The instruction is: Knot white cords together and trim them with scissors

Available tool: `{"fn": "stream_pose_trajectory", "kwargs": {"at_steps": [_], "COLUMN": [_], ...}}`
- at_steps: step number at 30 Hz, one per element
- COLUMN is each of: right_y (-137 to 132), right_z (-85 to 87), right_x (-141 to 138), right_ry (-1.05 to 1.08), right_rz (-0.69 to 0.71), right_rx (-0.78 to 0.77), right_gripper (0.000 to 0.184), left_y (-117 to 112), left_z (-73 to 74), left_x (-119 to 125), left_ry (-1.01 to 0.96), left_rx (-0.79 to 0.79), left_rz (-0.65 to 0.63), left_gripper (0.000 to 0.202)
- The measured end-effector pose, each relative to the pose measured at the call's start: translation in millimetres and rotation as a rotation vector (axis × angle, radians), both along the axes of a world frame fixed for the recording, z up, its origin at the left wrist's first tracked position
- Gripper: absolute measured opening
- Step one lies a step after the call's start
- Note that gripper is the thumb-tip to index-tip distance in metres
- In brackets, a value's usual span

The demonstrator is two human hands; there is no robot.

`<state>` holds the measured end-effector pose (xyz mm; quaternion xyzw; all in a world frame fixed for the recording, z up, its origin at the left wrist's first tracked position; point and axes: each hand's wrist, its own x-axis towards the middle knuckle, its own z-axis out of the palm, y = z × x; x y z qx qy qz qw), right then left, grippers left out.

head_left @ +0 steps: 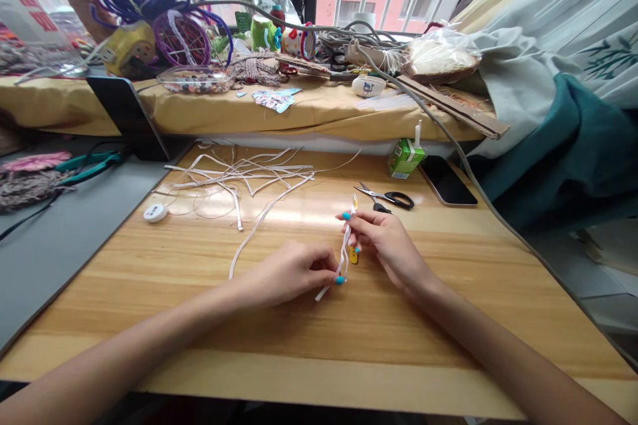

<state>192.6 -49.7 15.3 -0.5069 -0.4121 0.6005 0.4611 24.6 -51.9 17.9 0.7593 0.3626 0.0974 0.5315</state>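
Observation:
A thin white flat cord [345, 254] runs between my two hands above the wooden table. My left hand [304, 272] is closed, pinching the lower part of the cord, and a short end sticks out below it. Higher up, my right hand [381, 242] pinches the same cord between thumb and fingers. A small yellow piece [354, 255] shows just under the right fingers, and a yellowish tip [355, 202] pokes out above them. Whether these two belong to one tool is hidden by the hand. Black-handled scissors [386, 197] lie open just beyond my right hand.
Loose white cords [249, 172] lie tangled at the table's back left, beside a small round white case [155, 213]. A green drink carton [406, 158] and a phone [448, 180] stand and lie back right. A grey cable [461, 153] crosses the right side. The cloth-covered ledge [319, 113] behind is cluttered.

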Motion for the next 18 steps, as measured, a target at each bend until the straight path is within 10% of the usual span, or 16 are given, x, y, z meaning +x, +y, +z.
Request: {"fn": "stream_pose_trajectory", "kwargs": {"at_steps": [8, 18], "right_y": [-7, -10], "right_z": [7.1, 2.6], "right_x": [-6, -9], "right_ry": [-0.213, -0.326], "right_rz": [0.259, 0.372], "right_rx": [0.003, 0.05], "right_gripper": [0.02, 0.018], "left_y": [21, 12], "left_z": [-1.5, -1.6], "left_x": [-7, -1], "left_ry": [-0.052, -0.173], "left_rx": [0.264, 0.269], "left_rz": [0.376, 0.281], "left_gripper": [0.031, 0.022]}}
